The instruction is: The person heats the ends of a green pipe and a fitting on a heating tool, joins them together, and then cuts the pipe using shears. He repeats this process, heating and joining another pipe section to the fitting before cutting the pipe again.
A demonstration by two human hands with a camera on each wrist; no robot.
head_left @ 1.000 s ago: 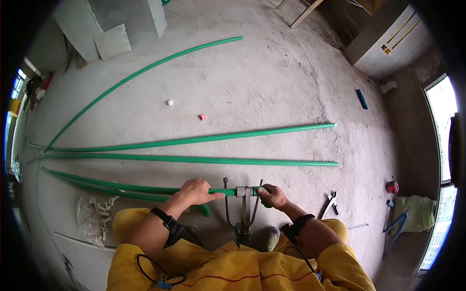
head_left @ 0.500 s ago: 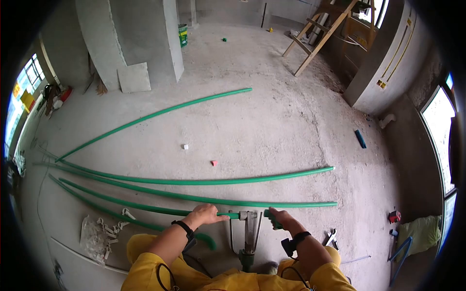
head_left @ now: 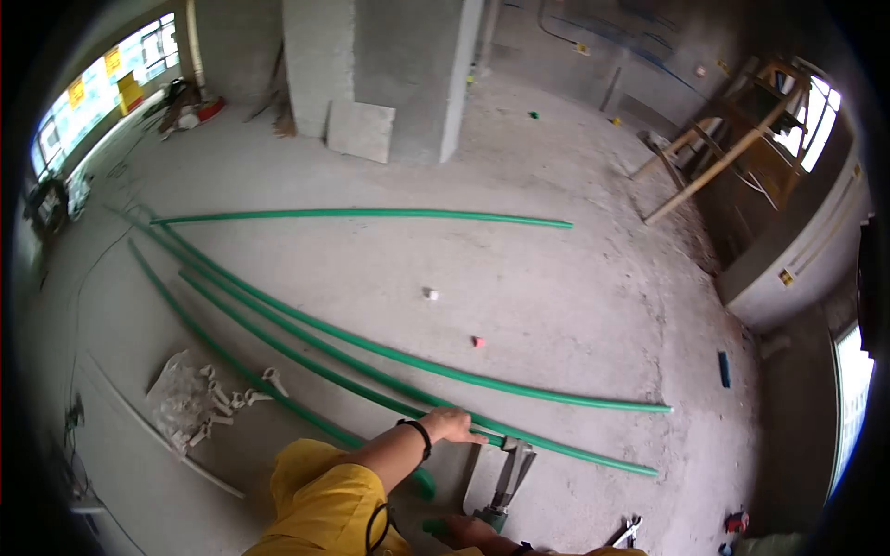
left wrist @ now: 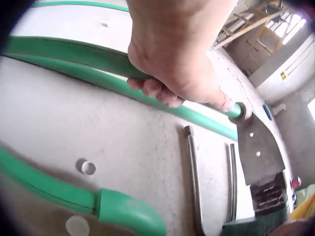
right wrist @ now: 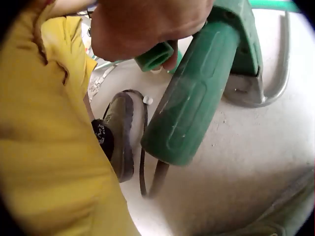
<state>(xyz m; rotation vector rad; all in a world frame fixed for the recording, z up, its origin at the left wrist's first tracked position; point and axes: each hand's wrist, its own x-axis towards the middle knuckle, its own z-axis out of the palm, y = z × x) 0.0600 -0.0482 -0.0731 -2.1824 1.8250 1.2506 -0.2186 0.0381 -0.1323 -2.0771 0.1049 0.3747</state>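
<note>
My left hand [head_left: 450, 425] grips a long green pipe [left wrist: 74, 53], fingers curled round it. The pipe's end meets the round socket on the metal plate of a green-bodied pipe welder [head_left: 508, 473]. That welder stands upright on a bent metal stand in front of me. Low and near my body, my right hand [head_left: 473, 532] holds a short hollow green pipe fitting [right wrist: 142, 61], its open end showing in the right wrist view. Right beside that hand is the welder's thick green handle [right wrist: 194, 93]. The right fingers are partly hidden.
Another green pipe with an elbow [left wrist: 130, 211] on its end lies nearer me. More green pipes [head_left: 362, 214] stretch across the concrete floor. White clips [head_left: 221, 398] and a plastic bag lie left; pliers [head_left: 627, 531] lie right. A wooden ladder [head_left: 714, 167] stands at the back.
My right hand has drawn the fitting away from the welder's right side and down toward my body. The left hand stays on the pipe. The head view has turned left and up.
</note>
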